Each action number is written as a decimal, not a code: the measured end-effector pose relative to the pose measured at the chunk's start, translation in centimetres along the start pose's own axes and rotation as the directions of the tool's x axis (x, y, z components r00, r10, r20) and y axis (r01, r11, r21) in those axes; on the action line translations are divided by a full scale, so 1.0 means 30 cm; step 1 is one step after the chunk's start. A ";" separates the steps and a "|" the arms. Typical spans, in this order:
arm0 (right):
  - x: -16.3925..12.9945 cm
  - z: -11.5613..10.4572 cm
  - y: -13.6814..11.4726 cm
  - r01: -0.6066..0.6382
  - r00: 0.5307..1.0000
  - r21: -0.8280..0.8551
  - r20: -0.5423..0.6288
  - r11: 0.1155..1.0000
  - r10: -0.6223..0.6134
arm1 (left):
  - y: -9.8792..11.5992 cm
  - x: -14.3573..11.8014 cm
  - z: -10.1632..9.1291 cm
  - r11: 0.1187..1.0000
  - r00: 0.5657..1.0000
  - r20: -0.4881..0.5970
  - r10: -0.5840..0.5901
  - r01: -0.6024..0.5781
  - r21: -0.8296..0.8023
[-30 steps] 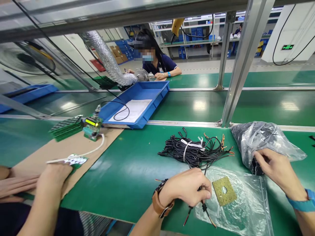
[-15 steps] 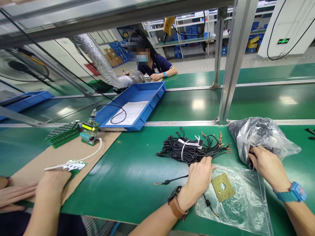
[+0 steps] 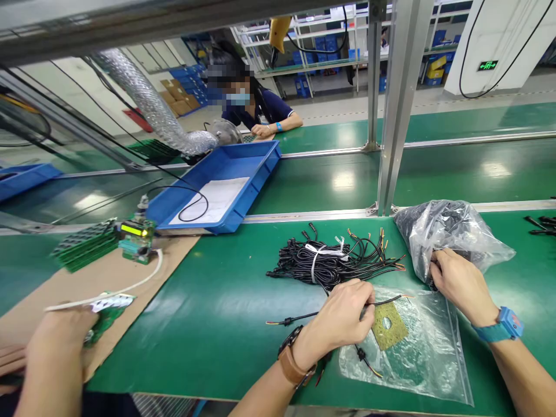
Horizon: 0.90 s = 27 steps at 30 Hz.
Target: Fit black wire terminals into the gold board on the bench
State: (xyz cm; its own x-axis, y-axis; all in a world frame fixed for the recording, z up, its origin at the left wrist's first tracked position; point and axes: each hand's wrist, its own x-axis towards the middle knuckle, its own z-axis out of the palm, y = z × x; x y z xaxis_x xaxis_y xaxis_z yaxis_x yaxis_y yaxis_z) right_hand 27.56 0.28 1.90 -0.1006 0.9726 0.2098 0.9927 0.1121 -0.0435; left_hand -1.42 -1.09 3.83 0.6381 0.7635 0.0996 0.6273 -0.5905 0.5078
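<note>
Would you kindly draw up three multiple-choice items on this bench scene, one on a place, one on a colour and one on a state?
1. Where does the yellow square pad with the round hole lie?
A. In the blue tray
B. On the flat clear bag
C. On the cardboard sheet

2. What colour is the watch band on the right wrist?
A. Blue
B. Brown
C. Red

3. In what state is the black wire bundle?
A. Sealed in a bag
B. Hanging from the frame
C. Tied with a white strip, lying on the mat

Answers: 1 B, the pad rests on the clear plastic beside the left hand. 2 A, the band by the right hand is blue; the brown strap is on the left wrist. 3 C, a white tie wraps the bundle on the green mat.
</note>
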 end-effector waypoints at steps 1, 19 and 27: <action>0.000 0.001 0.001 0.010 1.000 0.007 -0.013 1.000 -0.010 | 0.003 0.000 0.001 1.000 1.000 0.019 -0.001 0.001 -0.024; -0.002 -0.053 -0.028 0.015 0.988 0.135 -0.153 0.991 0.006 | 0.023 -0.010 0.021 0.985 0.997 0.081 0.008 -0.021 0.168; -0.046 -0.100 -0.083 0.294 0.933 0.395 -0.318 0.870 -0.171 | 0.024 0.003 0.024 0.972 0.990 0.136 -0.027 -0.006 0.235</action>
State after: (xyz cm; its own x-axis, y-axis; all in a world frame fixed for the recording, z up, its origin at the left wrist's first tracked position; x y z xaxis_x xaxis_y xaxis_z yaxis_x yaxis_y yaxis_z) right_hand 25.42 -1.96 4.63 -0.2425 0.8230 0.5136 0.8082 0.4643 -0.3623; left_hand -0.58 -1.63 3.58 0.6758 0.7364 -0.0316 0.7108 -0.6397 0.2924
